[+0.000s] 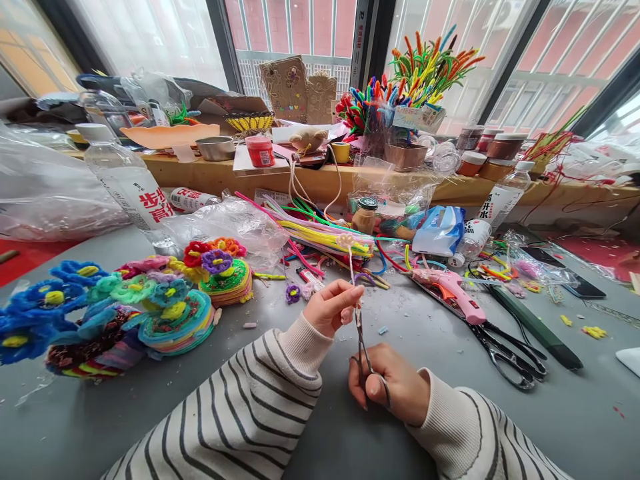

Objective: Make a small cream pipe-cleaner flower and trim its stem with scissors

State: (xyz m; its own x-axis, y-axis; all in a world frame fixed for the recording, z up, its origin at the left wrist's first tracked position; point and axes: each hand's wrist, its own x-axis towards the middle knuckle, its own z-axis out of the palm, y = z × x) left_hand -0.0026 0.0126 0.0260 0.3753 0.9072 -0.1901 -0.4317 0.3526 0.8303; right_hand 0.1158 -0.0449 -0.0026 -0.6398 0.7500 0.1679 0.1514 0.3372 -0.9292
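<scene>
My left hand (334, 308) pinches a thin pale pipe-cleaner stem, topped by a small cream pipe-cleaner flower (345, 241) that stands upright above the fingers. My right hand (393, 383) grips a slim pair of scissors (361, 340), thumb and fingers in the handle loops. The scissor blades point up and meet the stem's lower end at my left fingertips; whether they touch it I cannot tell. Behind the flower lies a bundle of yellow, white and pink pipe cleaners (320, 233).
Finished pipe-cleaner flowers (55, 297) and round coiled pieces (177, 323) sit at left. A pink glue gun (453, 293) and larger black-handled scissors (505, 353) lie at right, near a dark green strip (540, 330). Bottles, jars and bags crowd the table's back.
</scene>
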